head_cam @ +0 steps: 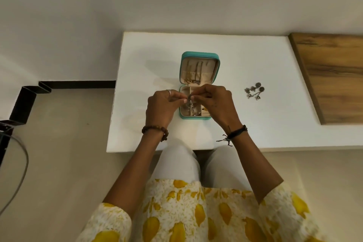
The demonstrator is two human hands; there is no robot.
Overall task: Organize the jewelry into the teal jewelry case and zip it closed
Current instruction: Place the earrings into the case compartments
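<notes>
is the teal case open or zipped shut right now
Open. The teal case lies on the white table with its lid folded back, showing the beige lining, hanging chains and the compartments below.

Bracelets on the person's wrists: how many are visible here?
2. A brown beaded bracelet sits on the left wrist; a black cord bracelet with loose ends sits on the right wrist. Sleeves may hide others higher up.

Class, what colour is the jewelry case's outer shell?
Teal; the jewelry case shows best in the head view.
</notes>
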